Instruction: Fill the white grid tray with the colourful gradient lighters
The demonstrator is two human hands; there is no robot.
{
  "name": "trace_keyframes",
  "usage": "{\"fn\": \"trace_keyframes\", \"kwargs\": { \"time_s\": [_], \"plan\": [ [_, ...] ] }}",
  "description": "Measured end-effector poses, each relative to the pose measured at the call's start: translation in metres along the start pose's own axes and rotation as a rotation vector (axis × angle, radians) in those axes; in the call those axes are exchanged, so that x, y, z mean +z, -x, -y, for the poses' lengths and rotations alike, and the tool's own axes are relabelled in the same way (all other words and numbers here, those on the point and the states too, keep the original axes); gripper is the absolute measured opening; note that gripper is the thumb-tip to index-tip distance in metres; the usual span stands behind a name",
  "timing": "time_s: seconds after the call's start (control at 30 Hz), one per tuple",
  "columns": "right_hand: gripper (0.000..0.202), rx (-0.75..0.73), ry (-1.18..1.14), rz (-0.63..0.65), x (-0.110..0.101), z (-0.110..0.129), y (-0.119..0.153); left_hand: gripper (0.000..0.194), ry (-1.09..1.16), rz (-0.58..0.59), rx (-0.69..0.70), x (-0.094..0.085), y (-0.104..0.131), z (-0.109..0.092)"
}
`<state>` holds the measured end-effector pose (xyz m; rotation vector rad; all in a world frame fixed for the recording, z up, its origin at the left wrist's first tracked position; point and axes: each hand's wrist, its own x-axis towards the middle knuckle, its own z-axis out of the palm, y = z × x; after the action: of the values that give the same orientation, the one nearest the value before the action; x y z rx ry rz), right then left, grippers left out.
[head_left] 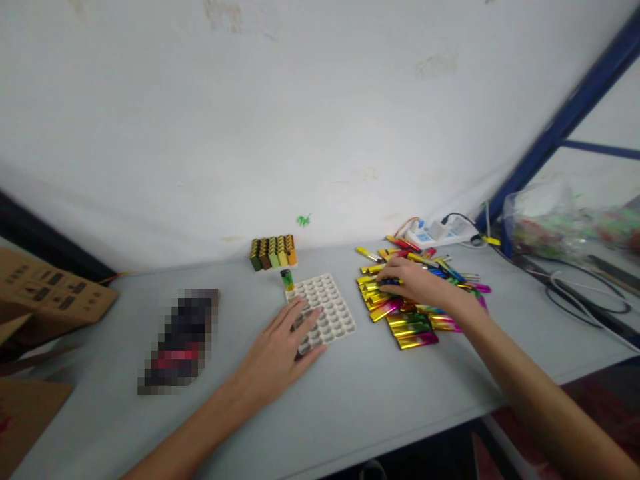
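My left hand (280, 343) lies spread over a white tray (334, 303) with rows of round holes, fingertips resting on its left part. One green and yellow lighter (287, 280) stands upright in the tray's far left corner. To the right, my right hand (410, 280) reaches into a pile of shiny lighters (413, 330) in gold, purple, green and blue. Its fingers are bent closed around a lighter (391, 283) with a dark end, mostly hidden under them.
A packed block of upright lighters (273, 253) stands near the wall. A white power strip (443, 232) with plugs lies behind the pile. Cardboard boxes (55, 287) stand at the left, by a blurred dark item (183, 340). Cables (575, 293) and plastic bags (550, 220) are at right.
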<state>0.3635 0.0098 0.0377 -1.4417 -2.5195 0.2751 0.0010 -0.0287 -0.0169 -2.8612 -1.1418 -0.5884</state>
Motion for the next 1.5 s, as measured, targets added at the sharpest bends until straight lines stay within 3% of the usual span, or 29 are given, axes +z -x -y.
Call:
{"fn": "trace_keyframes", "kwargs": {
  "time_s": [0.13, 0.23, 0.33, 0.43, 0.53, 0.67, 0.8, 0.9, 1.07, 1.27, 1.5],
  "plan": [
    [0.022, -0.052, 0.049, 0.007, 0.003, 0.002, -0.009, 0.053, 0.012, 0.011, 0.006, -0.001, -0.001, 0.001],
    [0.026, -0.027, -0.056, -0.072, -0.001, 0.013, -0.017, 0.052, 0.017, 0.014, 0.009, -0.002, -0.002, 0.002],
    [0.031, 0.02, -0.384, -0.164, -0.001, 0.028, -0.022, 0.051, 0.022, 0.009, 0.012, -0.003, -0.002, 0.002],
    [0.033, -0.022, -0.811, -0.17, 0.006, 0.043, -0.029, 0.05, 0.036, 0.008, 0.014, -0.005, -0.003, 0.002],
    [0.041, -0.034, -1.042, -0.162, 0.01, 0.056, -0.04, 0.051, 0.053, 0.023, 0.01, -0.008, -0.003, 0.002],
    [0.045, 0.01, -1.052, -0.161, 0.014, 0.069, -0.051, 0.052, 0.089, 0.035, 0.008, -0.012, -0.004, 0.004],
    [0.043, 0.146, -0.98, -0.339, 0.028, 0.078, -0.053, 0.052, 0.117, 0.053, 0.022, -0.014, -0.005, 0.006],
    [0.043, 0.248, -0.965, -0.378, 0.038, 0.079, -0.052, 0.051, 0.121, 0.075, 0.029, -0.015, -0.005, 0.007],
    [0.049, 0.135, -0.927, -0.421, 0.043, 0.079, -0.052, 0.051, 0.141, 0.063, 0.037, -0.013, -0.004, 0.006],
    [0.042, 0.065, -1.307, -0.217, 0.043, 0.095, -0.051, 0.054, 0.168, 0.073, 0.0, -0.008, -0.003, -0.003],
    [0.052, 0.235, -1.344, -0.25, 0.046, 0.1, -0.054, 0.055, 0.179, 0.076, -0.014, -0.003, -0.002, -0.005]
  ]
}}
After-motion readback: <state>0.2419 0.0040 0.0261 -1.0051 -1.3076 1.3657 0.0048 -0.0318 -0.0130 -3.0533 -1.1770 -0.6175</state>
